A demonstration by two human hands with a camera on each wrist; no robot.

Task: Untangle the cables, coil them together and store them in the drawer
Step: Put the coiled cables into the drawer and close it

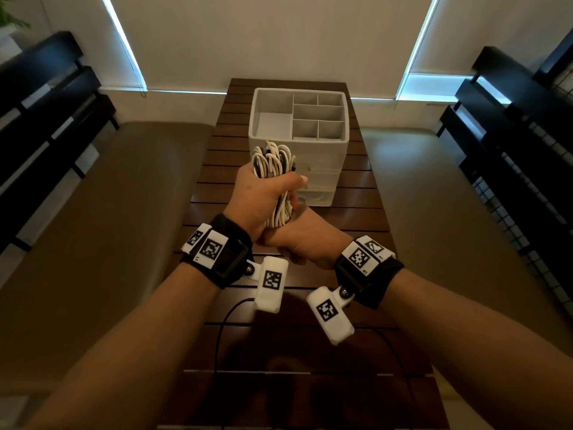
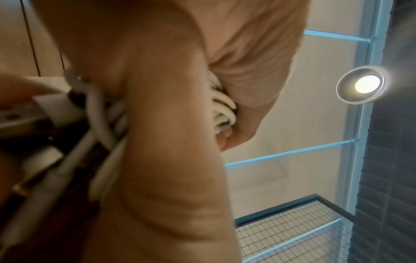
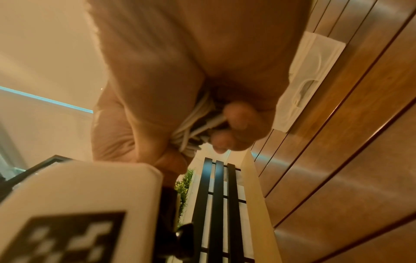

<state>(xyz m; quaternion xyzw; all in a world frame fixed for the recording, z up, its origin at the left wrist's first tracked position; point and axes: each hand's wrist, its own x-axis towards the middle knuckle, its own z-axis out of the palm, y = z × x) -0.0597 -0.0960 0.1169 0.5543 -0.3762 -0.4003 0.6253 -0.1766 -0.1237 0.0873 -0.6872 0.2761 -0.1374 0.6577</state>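
Observation:
A coiled bundle of white and black cables (image 1: 273, 159) stands upright in front of the white drawer unit (image 1: 322, 193). My left hand (image 1: 265, 189) grips the bundle round its middle, thumb across the front. My right hand (image 1: 305, 240) sits just below it with its fingers curled round the bundle's lower end. In the left wrist view the cable bundle (image 2: 223, 108) shows between palm and fingers. In the right wrist view the cable bundle (image 3: 193, 126) is wrapped by curled fingers, with the drawer unit (image 3: 308, 74) beyond. The drawers look closed.
The drawer unit's top is an open tray (image 1: 257, 100) of divided compartments. It stands on a narrow dark slatted wooden table (image 1: 356, 231). Padded benches (image 1: 117, 197) flank the table, with black shelving (image 1: 46, 119) at both sides. A thin black wire (image 1: 218, 339) lies near the front.

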